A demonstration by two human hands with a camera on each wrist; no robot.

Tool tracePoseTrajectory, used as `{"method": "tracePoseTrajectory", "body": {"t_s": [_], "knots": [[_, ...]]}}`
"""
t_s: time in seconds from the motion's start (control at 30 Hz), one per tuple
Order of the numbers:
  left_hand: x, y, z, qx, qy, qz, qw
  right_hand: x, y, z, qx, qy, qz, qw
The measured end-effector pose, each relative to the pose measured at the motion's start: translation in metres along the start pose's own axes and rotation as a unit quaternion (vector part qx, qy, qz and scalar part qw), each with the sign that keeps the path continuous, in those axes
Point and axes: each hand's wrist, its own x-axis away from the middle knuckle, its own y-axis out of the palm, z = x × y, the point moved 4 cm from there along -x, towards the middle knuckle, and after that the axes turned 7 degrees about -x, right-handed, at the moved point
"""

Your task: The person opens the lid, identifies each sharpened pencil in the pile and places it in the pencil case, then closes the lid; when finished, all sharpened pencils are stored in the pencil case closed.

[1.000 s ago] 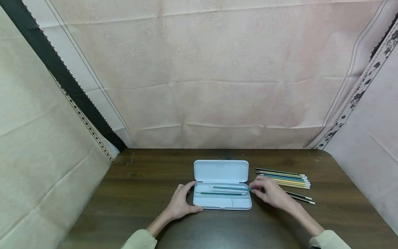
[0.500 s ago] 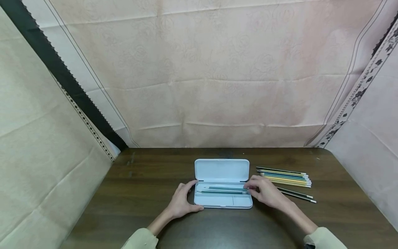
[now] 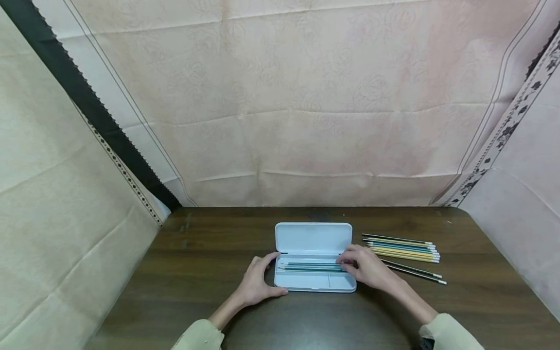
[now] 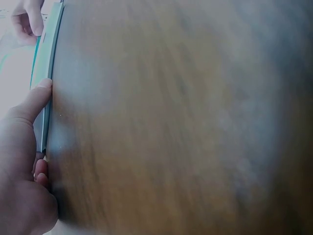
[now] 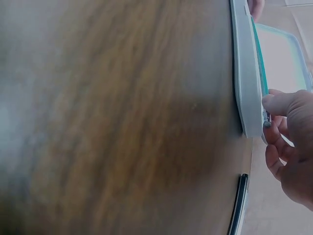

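A light-blue pencil case (image 3: 306,285) lies with its lid up on the brown table. My left hand (image 3: 257,284) grips its left end, thumb at the front edge and fingers toward the hinge; the left wrist view shows the thumb (image 4: 40,93) on the rim. My right hand (image 3: 365,266) reaches over the right end of the case and pinches a green pencil (image 5: 260,61) near its end. Green pencils (image 3: 308,267) lie close together in the long compartment. The right fingertips hide their right ends in the head view.
Several yellow, green and black pencils (image 3: 404,250) lie in a row right of the case. Black pencils (image 3: 417,272) lie apart in front of them, partly behind the right hand. Light cloth (image 3: 315,121) hangs behind the table.
My right hand has moved left into the case with the green pencil, bringing it down beside the other green one. My left hand has stayed at the case's left end.
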Motion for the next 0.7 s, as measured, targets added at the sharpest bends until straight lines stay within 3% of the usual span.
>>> {"method": "tracePoseTrajectory", "body": {"t_s": [0.7], "knots": [[0.0008,-0.0012,0.0008,0.001,-0.002,-0.003,1.0000,-0.0057,0.0064,-0.0001,0.005,0.018,-0.014,1.000]]}}
